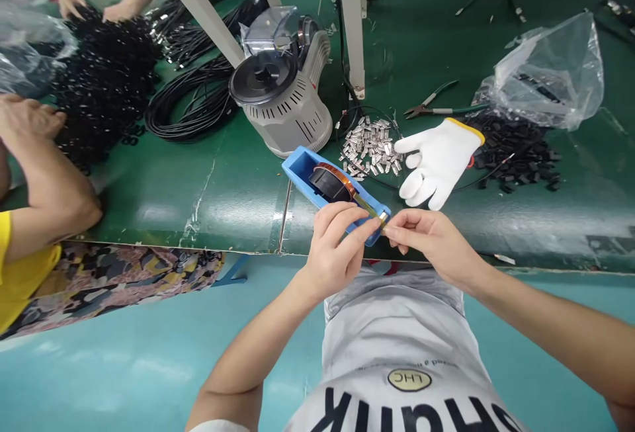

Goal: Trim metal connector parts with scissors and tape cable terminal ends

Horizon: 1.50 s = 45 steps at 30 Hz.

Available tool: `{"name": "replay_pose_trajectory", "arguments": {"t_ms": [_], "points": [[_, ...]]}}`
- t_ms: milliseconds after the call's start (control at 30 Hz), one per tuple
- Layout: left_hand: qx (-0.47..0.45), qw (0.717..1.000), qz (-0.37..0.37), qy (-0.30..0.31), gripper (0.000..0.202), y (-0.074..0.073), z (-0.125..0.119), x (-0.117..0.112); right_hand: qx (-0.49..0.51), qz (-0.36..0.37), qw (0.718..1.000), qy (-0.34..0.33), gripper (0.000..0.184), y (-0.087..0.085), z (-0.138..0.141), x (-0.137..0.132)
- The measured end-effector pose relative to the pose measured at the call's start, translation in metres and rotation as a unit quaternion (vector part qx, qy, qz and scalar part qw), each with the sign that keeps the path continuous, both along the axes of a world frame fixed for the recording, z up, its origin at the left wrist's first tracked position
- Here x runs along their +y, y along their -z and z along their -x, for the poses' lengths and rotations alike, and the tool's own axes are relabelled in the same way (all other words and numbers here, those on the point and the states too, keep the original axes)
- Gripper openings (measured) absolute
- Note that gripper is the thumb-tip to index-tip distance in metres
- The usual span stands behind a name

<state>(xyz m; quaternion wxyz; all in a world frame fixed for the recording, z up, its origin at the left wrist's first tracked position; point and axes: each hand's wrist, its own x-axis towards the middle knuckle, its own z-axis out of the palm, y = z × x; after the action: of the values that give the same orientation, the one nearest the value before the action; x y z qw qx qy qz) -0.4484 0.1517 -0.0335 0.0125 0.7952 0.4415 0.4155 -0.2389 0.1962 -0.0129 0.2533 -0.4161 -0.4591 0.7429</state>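
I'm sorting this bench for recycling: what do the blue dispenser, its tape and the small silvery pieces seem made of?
Blue dispenser: moulded plastic by its look, smooth, evenly coloured, slightly glossy. Tape: thin amber film, translucent and shiny, possibly polyimide. Silvery pieces: likely metal, given the bright reflective glints, though too small to be sure.

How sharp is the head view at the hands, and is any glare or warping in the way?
Head view: left hand and right hand on the tape strip are sharp; soft glare on the green table at left; lens warp bows its edge.
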Motion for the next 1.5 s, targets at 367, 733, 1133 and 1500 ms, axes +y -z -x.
{"name": "replay_pose_trajectory", "arguments": {"t_ms": [367,733,1133,1500], "points": [[0.001,1.0,-0.002,-0.002,0.037,0.003,0.001,0.0,0.006,0.016,1.0,-0.001,0.023,0.008,-0.002,-0.005],[0.027,0.999,-0.014,-0.012,0.038,0.007,0.001,-0.002,0.038,-0.003,0.999,0.02,0.026,0.022,0.007,-0.007],[0.027,0.999,-0.035,-0.031,0.042,0.013,-0.004,0.003,-0.036,-0.082,0.994,0.059,0.027,0.029,0.016,-0.007],[0.018,0.998,-0.035,-0.049,0.039,-0.011,-0.022,0.006,-0.099,-0.205,0.973,-0.025,0.02,0.008,-0.022,-0.039]]}}
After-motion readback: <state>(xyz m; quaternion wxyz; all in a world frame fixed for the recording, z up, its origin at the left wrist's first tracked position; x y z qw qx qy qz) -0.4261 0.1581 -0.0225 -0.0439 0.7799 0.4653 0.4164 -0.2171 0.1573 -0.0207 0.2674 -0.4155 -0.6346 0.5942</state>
